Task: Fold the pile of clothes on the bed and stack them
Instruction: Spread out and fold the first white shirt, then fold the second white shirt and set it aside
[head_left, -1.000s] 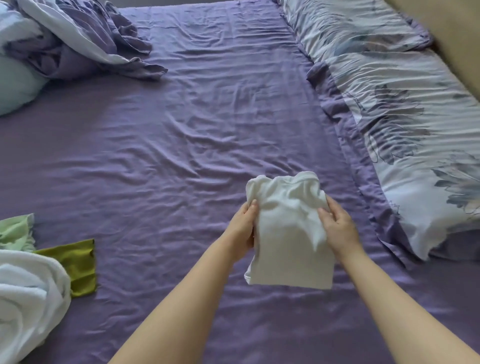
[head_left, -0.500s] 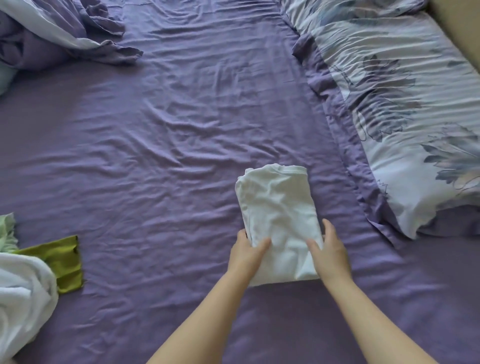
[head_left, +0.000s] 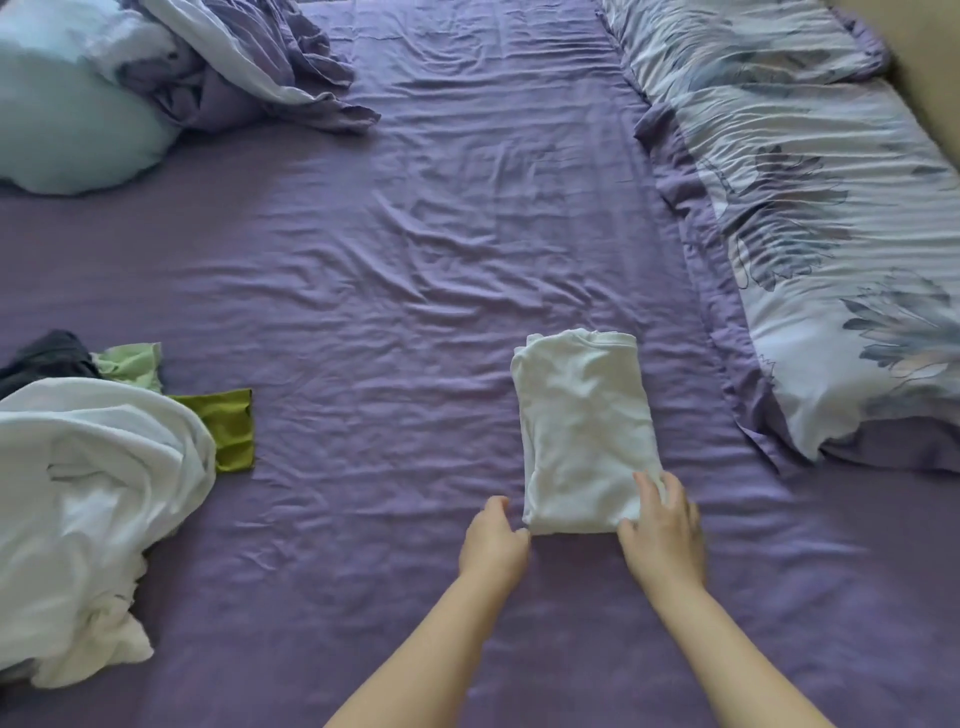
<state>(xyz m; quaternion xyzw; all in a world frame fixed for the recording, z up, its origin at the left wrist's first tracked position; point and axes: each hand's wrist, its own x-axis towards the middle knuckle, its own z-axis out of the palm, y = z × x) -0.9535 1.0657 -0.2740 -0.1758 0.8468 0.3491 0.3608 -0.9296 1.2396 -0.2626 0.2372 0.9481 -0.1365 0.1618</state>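
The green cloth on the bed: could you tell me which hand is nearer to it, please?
Left. The left hand lies between the green cloth and the right hand, which is farther off.

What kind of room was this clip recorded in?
Most likely a home bedroom: a bed under a wrinkled purple sheet, a floral pillow along its right edge, and a bunched duvet at the far left.

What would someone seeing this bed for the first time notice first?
Probably the folded white cotton garment lying flat on the wrinkled purple bedsheet, with the left hand at its near corner and the right hand resting on its near edge. Next, the rumpled white fabric heap at the left edge.
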